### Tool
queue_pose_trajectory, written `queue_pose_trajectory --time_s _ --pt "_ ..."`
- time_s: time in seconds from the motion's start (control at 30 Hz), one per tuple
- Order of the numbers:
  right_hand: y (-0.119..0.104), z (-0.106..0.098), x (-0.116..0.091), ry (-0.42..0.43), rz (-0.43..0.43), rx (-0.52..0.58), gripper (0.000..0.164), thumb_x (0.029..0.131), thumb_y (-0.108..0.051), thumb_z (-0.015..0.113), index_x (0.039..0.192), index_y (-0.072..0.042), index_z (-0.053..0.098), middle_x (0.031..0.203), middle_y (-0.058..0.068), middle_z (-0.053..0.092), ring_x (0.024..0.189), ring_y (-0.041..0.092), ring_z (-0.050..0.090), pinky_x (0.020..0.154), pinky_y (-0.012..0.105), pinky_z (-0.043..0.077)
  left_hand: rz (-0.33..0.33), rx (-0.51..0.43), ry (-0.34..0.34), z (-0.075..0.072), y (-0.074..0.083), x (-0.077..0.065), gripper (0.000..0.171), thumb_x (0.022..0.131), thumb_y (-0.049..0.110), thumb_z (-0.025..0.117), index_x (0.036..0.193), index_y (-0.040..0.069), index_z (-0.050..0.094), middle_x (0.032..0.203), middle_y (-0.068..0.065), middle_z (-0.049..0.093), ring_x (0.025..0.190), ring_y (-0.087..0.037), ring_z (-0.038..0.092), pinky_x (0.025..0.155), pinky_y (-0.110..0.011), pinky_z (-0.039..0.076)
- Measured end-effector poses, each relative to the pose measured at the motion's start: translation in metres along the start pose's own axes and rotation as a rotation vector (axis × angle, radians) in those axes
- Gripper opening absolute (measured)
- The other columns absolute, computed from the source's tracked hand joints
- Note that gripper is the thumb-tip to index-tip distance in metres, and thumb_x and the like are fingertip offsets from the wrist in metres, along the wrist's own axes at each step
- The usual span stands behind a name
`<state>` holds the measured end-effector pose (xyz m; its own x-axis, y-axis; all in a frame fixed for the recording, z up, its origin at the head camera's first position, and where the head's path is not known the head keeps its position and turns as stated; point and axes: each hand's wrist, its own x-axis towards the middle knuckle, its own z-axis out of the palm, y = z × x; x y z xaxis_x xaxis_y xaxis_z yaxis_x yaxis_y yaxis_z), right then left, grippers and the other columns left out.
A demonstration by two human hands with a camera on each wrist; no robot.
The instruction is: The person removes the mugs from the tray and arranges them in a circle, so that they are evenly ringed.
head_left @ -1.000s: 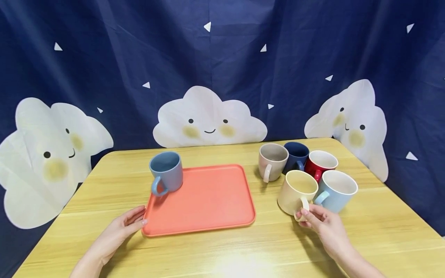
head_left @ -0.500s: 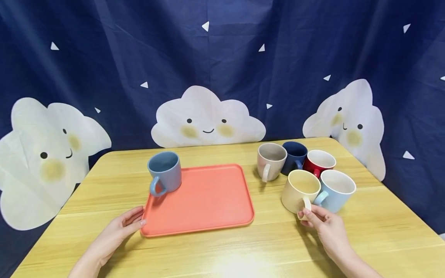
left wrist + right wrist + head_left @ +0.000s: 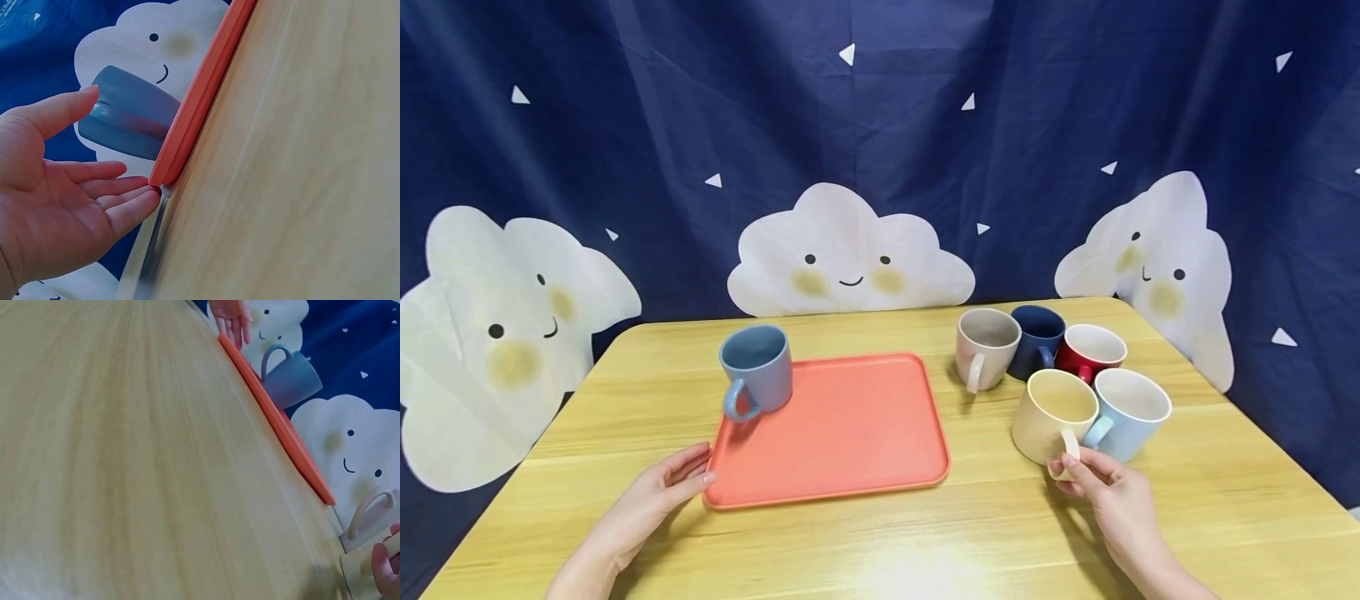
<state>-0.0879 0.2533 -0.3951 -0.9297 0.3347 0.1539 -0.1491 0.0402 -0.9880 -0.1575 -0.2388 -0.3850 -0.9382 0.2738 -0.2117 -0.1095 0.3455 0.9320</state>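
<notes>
My right hand [image 3: 1116, 504] pinches the handle of a cream mug [image 3: 1041, 433], which stands upright right beside a light blue mug [image 3: 1127, 429]. In the right wrist view only part of that hand [image 3: 386, 572] shows at the lower right corner. My left hand [image 3: 647, 508] lies at the left edge of a coral-red rectangular tray [image 3: 850, 433]. The left wrist view shows its fingers extended, their tips touching the tray's corner, the thumb held apart. A grey-blue mug [image 3: 767, 375] stands on the tray's back left corner, handle toward the front left.
Behind the cream mug stand a taupe mug [image 3: 985, 354], a navy mug [image 3: 1033, 346] and a red mug [image 3: 1078, 362] with a white inside, close together. The wooden table [image 3: 820, 550] ends at a dark blue curtain [image 3: 895, 125] printed with clouds.
My right hand has shifted the cream mug slightly to the right, closer to the light blue mug and farther from the tray. The left hand, tray and grey-blue mug have stayed put.
</notes>
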Motion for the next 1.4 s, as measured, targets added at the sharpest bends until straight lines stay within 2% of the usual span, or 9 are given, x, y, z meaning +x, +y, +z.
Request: queue_pose_trajectory --time_s 0.23,0.37,0.53,0.73,0.93,1.03,1.17,1.27,1.4 --pt "-0.003 -0.002 -0.001 0.006 0.033 -0.041 0.015 0.089 0.002 0.058 0.096 0.014 0.063 0.073 0.001 0.068 0.071 0.008 0.065 0.063 0.024 0.054 -0.004 -0.007 0.005 0.0 0.0 -0.001 0.067 0.095 0.023 0.052 0.142 -0.012 0.018 0.145 -0.029 0.023 0.134 -0.035 0.022 0.086 -0.006 0.033" --pt "-0.004 -0.004 -0.002 0.002 0.022 -0.174 0.025 0.091 -0.003 0.057 0.103 0.019 0.058 0.076 0.0 0.069 0.071 0.007 0.064 0.063 0.022 0.053 -0.002 -0.006 0.008 0.001 0.001 0.0 0.067 0.095 0.023 0.052 0.142 -0.012 0.018 0.145 -0.029 0.024 0.134 -0.035 0.023 0.085 -0.006 0.033" --pt "-0.007 -0.007 -0.003 0.02 0.009 -0.38 0.03 0.092 -0.011 0.058 0.108 0.014 0.061 0.078 -0.007 0.069 0.069 0.005 0.063 0.064 0.018 0.051 0.006 -0.001 0.011 0.0 0.001 0.001 0.066 0.095 0.022 0.052 0.141 -0.012 0.02 0.145 -0.029 0.025 0.133 -0.034 0.023 0.085 -0.006 0.033" --pt "-0.007 -0.009 -0.003 0.035 0.02 -0.445 0.031 0.091 -0.014 0.06 0.108 0.012 0.061 0.078 -0.011 0.067 0.067 0.006 0.062 0.063 0.017 0.05 0.007 -0.003 0.01 0.001 0.0 0.001 0.067 0.095 0.023 0.053 0.141 -0.012 0.019 0.145 -0.03 0.025 0.133 -0.034 0.023 0.085 -0.006 0.033" --pt "-0.007 -0.011 -0.004 0.048 0.025 -0.504 0.031 0.091 -0.016 0.061 0.108 0.01 0.062 0.08 -0.005 0.069 0.066 0.005 0.062 0.062 0.017 0.05 0.013 0.002 0.012 0.001 0.0 0.0 0.066 0.095 0.022 0.053 0.141 -0.012 0.02 0.145 -0.03 0.025 0.133 -0.035 0.023 0.086 -0.006 0.033" --pt "-0.008 -0.014 -0.007 0.085 -0.064 -0.597 0.025 0.088 -0.015 0.064 0.102 0.005 0.066 0.08 -0.007 0.068 0.067 -0.004 0.058 0.06 0.012 0.046 0.019 0.009 0.012 0.001 -0.001 -0.001 0.066 0.095 0.022 0.053 0.141 -0.012 0.02 0.144 -0.03 0.025 0.133 -0.035 0.024 0.086 -0.007 0.033" --pt "-0.014 -0.018 -0.008 0.168 -0.299 -0.674 0.014 0.081 -0.004 0.068 0.094 0.001 0.068 0.082 -0.026 0.059 0.07 -0.017 0.05 0.059 0.006 0.041 0.03 0.008 0.01 0.0 -0.001 -0.001 0.066 0.095 0.022 0.053 0.141 -0.013 0.02 0.144 -0.03 0.026 0.133 -0.035 0.024 0.086 -0.007 0.034" --pt "-0.026 -0.018 -0.005 0.18 -0.438 -0.683 0.016 0.078 0.002 0.069 0.094 0.0 0.067 0.084 -0.034 0.054 0.07 -0.02 0.049 0.059 0.005 0.039 0.037 0.001 0.014 0.0 0.0 -0.002 0.066 0.095 0.021 0.052 0.14 -0.013 0.02 0.144 -0.031 0.025 0.133 -0.036 0.024 0.086 -0.007 0.033" --pt "-0.046 -0.01 0.002 0.128 -0.482 -0.725 0.019 0.079 -0.003 0.07 0.098 -0.002 0.068 0.085 -0.02 0.063 0.071 -0.019 0.05 0.059 0.005 0.04 0.042 0.004 0.019 0.002 0.001 -0.003 0.066 0.094 0.021 0.053 0.14 -0.014 0.02 0.144 -0.031 0.026 0.133 -0.037 0.025 0.086 -0.006 0.034"
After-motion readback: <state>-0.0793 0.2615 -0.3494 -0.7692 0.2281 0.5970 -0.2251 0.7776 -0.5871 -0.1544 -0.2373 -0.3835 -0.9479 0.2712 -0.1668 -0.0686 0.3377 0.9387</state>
